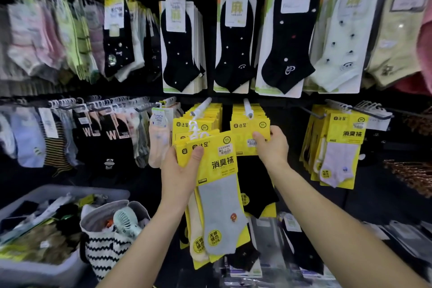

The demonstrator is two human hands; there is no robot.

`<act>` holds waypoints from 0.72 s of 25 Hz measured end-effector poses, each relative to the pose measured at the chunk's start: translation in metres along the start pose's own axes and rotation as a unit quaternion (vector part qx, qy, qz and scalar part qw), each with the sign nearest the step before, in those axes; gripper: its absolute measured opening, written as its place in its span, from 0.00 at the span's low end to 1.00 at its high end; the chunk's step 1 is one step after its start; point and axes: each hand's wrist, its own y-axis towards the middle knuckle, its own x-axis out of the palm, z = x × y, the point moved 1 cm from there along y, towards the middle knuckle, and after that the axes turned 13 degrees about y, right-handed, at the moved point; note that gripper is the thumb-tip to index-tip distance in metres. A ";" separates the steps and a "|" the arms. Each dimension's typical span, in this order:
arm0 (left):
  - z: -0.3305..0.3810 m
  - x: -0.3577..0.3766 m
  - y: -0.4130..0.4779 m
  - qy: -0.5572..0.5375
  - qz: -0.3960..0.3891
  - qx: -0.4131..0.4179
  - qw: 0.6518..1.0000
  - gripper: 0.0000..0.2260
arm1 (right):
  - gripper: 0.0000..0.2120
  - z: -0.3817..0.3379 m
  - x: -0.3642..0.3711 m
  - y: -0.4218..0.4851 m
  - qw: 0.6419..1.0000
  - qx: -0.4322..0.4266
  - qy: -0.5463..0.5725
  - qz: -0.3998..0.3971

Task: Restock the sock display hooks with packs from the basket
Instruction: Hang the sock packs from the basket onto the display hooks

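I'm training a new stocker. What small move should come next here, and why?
Probably raise the left hand slightly so the white hangers of its held packs meet the tip of the left hook. They sit just below that tip, while the right hand only pinches the hanging packs on the neighbouring hook.

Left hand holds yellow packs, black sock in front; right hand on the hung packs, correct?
No: head view shows the front sock of the left hand's packs is grey, not black; the right hand is on the hung packs.
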 end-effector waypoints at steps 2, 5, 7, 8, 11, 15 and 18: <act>0.002 0.001 0.001 0.001 -0.012 0.010 1.000 0.15 | 0.06 0.000 -0.001 -0.001 1.000 0.029 0.002 -0.007; 0.000 0.010 0.007 -0.004 -0.016 -0.004 1.000 0.13 | 0.12 0.002 -0.013 -0.007 0.998 0.055 -0.019 -0.003; 0.001 0.020 0.008 -0.015 -0.027 -0.023 0.999 0.13 | 0.14 0.001 -0.025 -0.016 1.000 0.021 0.000 0.012; 0.002 0.026 0.007 -0.023 -0.030 -0.031 0.999 0.11 | 0.12 -0.001 -0.030 -0.023 0.999 -0.007 0.032 -0.002; 0.009 0.045 0.000 -0.033 -0.045 -0.045 0.997 0.07 | 0.12 -0.014 -0.040 -0.043 0.989 -0.039 0.102 -0.101; 0.021 0.065 -0.008 -0.037 -0.062 -0.045 0.996 0.08 | 0.13 -0.026 -0.043 -0.053 0.987 -0.026 0.060 -0.148; 0.019 0.069 -0.005 -0.052 -0.086 -0.052 0.994 0.06 | 0.10 -0.026 -0.051 -0.049 0.990 -0.007 0.080 -0.118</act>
